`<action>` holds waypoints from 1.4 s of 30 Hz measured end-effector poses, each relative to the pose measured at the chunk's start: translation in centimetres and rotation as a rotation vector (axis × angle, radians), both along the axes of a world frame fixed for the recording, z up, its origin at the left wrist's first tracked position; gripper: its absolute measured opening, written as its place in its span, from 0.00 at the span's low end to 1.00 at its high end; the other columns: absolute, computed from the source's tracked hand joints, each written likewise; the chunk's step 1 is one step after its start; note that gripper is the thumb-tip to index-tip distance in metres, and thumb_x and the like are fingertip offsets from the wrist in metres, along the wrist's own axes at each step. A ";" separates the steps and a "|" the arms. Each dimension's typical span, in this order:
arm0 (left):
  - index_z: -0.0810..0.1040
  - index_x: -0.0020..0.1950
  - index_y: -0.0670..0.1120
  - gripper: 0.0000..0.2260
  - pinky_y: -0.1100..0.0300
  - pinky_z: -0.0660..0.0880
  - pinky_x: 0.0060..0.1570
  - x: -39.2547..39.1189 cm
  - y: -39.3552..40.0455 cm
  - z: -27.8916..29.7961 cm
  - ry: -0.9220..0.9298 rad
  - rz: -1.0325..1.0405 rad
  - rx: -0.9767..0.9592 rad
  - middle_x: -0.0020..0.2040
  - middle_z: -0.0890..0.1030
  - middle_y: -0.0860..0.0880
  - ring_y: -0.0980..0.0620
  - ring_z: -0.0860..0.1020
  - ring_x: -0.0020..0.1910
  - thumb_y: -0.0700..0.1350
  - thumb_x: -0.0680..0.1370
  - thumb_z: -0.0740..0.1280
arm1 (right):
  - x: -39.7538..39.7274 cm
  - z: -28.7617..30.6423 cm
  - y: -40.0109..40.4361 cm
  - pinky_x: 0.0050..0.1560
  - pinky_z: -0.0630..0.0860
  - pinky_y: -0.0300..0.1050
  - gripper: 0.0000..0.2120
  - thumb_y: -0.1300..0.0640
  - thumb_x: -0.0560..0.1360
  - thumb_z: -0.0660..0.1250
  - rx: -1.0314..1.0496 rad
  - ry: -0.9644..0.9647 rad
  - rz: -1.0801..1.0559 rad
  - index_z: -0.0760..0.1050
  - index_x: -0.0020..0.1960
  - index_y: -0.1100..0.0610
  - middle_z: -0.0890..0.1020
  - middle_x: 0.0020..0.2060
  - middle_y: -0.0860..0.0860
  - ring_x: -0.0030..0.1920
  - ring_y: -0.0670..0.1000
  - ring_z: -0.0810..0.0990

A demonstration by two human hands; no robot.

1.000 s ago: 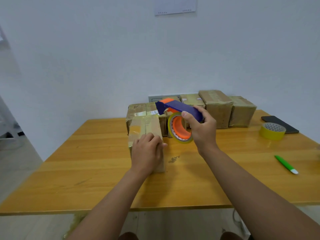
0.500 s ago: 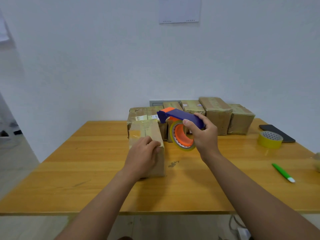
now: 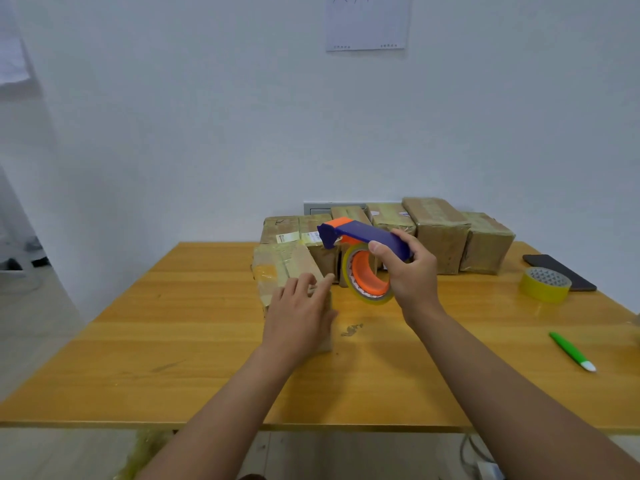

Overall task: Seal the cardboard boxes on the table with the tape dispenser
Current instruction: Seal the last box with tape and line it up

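1. Head view: left hand [image 3: 298, 317] rests flat, fingers [image 3: 320, 284] extended, steadying the near cardboard box [image 3: 282, 271] on the counter [image 3: 173, 341].
2. Right hand [image 3: 412, 275], fingers wrapped round the handle, holds the tape dispenser [image 3: 363, 258] raised just right of the box, seemingly ready for taping.

My left hand [image 3: 298, 317] is covering the near end of the front box [image 3: 282, 268]. My right hand [image 3: 412, 275] is hiding the rear of the tape dispenser [image 3: 363, 237] handle. At twelve o'clock, the wall paper [image 3: 367, 26] is getting cropped by the top edge, its writing unreadable. Labels on the back boxes [image 3: 440, 230] are looking too small to read.
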State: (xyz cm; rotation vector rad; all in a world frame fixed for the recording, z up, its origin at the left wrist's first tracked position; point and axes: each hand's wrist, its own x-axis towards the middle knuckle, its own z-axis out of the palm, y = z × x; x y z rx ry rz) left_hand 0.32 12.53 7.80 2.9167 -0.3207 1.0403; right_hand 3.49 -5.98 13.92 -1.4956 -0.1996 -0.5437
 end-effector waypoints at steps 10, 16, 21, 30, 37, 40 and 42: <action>0.74 0.66 0.51 0.30 0.49 0.73 0.54 -1.1 2.2 -0.6 0.048 0.166 0.192 0.61 0.76 0.45 0.41 0.74 0.58 0.50 0.66 0.79 | -0.4 -0.4 0.4 0.41 0.75 0.28 0.18 0.53 0.72 0.76 0.067 0.019 0.051 0.75 0.60 0.50 0.78 0.51 0.43 0.50 0.42 0.78; 0.76 0.65 0.51 0.32 0.49 0.74 0.54 -2.9 8.5 -0.4 0.085 0.337 0.211 0.61 0.78 0.46 0.41 0.75 0.58 0.49 0.63 0.82 | -0.2 -0.9 2.5 0.41 0.75 0.29 0.17 0.54 0.72 0.75 0.081 0.030 0.127 0.76 0.58 0.50 0.79 0.48 0.41 0.47 0.40 0.78; 0.63 0.76 0.52 0.35 0.45 0.63 0.66 -3.5 12.2 -2.4 0.014 0.391 0.072 0.73 0.70 0.47 0.40 0.66 0.71 0.47 0.72 0.75 | 0.4 -1.6 5.7 0.41 0.75 0.29 0.17 0.54 0.71 0.76 0.083 0.052 0.184 0.77 0.59 0.52 0.80 0.48 0.43 0.43 0.37 0.79; 0.58 0.78 0.48 0.30 0.41 0.55 0.74 -1.8 12.3 -5.8 -0.048 0.346 -0.194 0.79 0.58 0.43 0.40 0.51 0.78 0.57 0.79 0.61 | 1.9 -3.1 9.1 0.43 0.76 0.31 0.19 0.54 0.71 0.76 0.019 0.071 0.212 0.78 0.61 0.52 0.81 0.52 0.45 0.49 0.41 0.80; 0.53 0.79 0.50 0.33 0.46 0.45 0.76 2.4 14.9 -6.0 0.019 0.276 -0.253 0.81 0.49 0.46 0.46 0.41 0.79 0.57 0.79 0.64 | 4.3 -4.1 9.5 0.42 0.75 0.30 0.22 0.53 0.71 0.76 -0.005 0.086 0.150 0.77 0.64 0.53 0.80 0.53 0.46 0.49 0.42 0.80; 0.48 0.80 0.52 0.36 0.47 0.40 0.76 5.1 15.6 -5.6 0.081 0.268 -0.257 0.81 0.42 0.49 0.48 0.35 0.78 0.61 0.78 0.61 | 5.6 -4.4 9.6 0.44 0.77 0.33 0.21 0.52 0.71 0.75 -0.004 0.094 0.126 0.77 0.62 0.52 0.81 0.53 0.47 0.51 0.44 0.80; 0.48 0.80 0.51 0.37 0.47 0.39 0.76 7.2 16.0 -5.4 0.093 0.260 -0.259 0.81 0.41 0.49 0.48 0.34 0.78 0.64 0.76 0.57 | 6.5 -4.5 9.7 0.44 0.77 0.34 0.19 0.52 0.72 0.75 -0.004 0.099 0.112 0.76 0.61 0.49 0.80 0.53 0.45 0.51 0.44 0.80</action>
